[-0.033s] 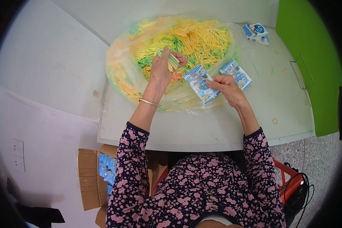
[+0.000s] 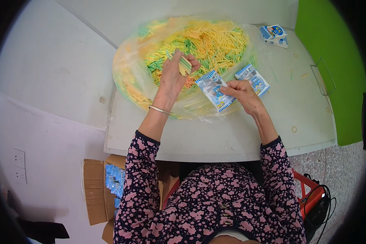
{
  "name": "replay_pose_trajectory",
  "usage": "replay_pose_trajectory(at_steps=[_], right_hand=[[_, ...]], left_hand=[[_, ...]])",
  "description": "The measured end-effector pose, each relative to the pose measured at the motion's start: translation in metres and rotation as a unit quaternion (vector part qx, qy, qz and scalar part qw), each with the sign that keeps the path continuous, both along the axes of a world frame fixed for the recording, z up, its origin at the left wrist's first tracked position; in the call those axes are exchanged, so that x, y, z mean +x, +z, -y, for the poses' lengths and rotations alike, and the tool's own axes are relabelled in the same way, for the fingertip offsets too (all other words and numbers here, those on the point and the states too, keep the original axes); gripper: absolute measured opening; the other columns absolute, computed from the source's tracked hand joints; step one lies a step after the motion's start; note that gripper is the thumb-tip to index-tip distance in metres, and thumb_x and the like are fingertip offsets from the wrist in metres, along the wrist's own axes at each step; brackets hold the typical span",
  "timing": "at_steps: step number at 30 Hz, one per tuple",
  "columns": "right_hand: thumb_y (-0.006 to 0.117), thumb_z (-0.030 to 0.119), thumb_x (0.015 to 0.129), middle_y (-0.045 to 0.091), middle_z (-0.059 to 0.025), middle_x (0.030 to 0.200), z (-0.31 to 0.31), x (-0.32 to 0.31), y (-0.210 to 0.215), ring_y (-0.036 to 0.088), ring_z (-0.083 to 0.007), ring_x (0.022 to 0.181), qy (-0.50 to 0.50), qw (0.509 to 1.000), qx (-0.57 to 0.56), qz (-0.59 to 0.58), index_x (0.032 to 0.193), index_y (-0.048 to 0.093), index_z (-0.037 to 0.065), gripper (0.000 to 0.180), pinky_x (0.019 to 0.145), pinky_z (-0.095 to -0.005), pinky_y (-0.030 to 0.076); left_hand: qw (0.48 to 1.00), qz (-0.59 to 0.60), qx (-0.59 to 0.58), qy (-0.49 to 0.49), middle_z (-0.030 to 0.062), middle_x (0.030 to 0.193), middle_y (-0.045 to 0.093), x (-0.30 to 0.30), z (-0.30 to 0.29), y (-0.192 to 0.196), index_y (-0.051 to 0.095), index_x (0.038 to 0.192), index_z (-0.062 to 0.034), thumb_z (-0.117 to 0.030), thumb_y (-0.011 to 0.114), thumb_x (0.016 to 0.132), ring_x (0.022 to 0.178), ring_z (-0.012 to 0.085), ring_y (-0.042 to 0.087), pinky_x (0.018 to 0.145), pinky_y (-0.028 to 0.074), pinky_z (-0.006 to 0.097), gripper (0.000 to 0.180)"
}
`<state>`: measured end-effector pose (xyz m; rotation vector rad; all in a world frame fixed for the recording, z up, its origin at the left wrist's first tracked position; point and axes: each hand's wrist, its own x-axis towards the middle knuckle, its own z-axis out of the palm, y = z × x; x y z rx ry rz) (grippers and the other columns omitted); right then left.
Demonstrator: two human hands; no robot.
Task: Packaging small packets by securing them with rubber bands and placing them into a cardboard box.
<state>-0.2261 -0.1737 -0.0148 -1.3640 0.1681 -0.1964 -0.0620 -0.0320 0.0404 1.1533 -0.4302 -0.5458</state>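
Note:
My left hand is closed round a small bundle of thin green and yellow sticks, held over a big clear plastic bag. Loose sticks in yellow, green and orange fill that bag. Between the thumb and fingers of my right hand is a blue and white printed packet, tilted, its upper end toward my left hand. Just beyond my right hand a second packet of the same kind lies at the bag's right edge.
More packets lie at the table's far right. Rubber bands and stray sticks are scattered on the white table. A green panel with a wire handle borders the right. Below the left edge stands a cardboard box of blue packets.

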Motion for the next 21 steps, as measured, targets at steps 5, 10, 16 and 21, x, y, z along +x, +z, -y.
replay_pose_trajectory(at_steps=[5,10,16,21], right_hand=[[0.065,0.020,0.083,0.063,0.0015,0.076,0.005,-0.003,-0.001,0.051,-0.0031,0.069,0.057,0.998,-0.010,0.005,0.086,0.068,0.000,0.020,0.066,-0.0194,0.039],[0.063,0.020,0.084,0.063,0.0010,0.077,0.007,-0.005,-0.002,0.053,-0.0034,0.070,0.103,0.994,0.032,0.002,0.084,0.067,0.000,0.020,0.066,-0.0186,0.040],[0.065,0.020,0.083,0.066,-0.0024,0.082,0.009,-0.004,-0.007,0.056,-0.0051,0.069,0.117,0.989,0.089,-0.021,0.095,0.066,-0.001,0.024,0.063,-0.0182,0.043],[0.065,0.020,0.083,0.066,-0.0023,0.082,0.010,-0.007,-0.007,0.056,-0.0046,0.070,0.124,0.987,0.095,-0.028,0.096,0.066,-0.001,0.024,0.063,-0.0172,0.043]], left_hand=[[0.991,-0.118,-0.065,0.005,0.0147,0.083,0.057,-0.022,0.010,0.014,0.045,0.085,-0.0014,-0.025,0.042,0.095,0.077,0.0304,0.063,0.073,0.052,0.042,0.026],[0.999,-0.037,0.000,-0.032,0.0120,0.083,0.059,-0.041,0.010,0.018,0.048,0.086,-0.0016,-0.032,0.042,0.095,0.081,0.0276,0.064,0.073,0.051,0.037,0.032],[0.999,0.039,0.016,-0.026,0.0106,0.082,0.060,-0.060,0.008,0.017,0.054,0.086,0.0000,-0.038,0.042,0.095,0.082,0.0237,0.065,0.071,0.050,0.032,0.041],[0.998,0.058,0.018,-0.033,0.0112,0.085,0.061,-0.074,0.009,0.012,0.055,0.087,0.0010,-0.040,0.040,0.095,0.085,0.0216,0.064,0.075,0.048,0.030,0.044]])
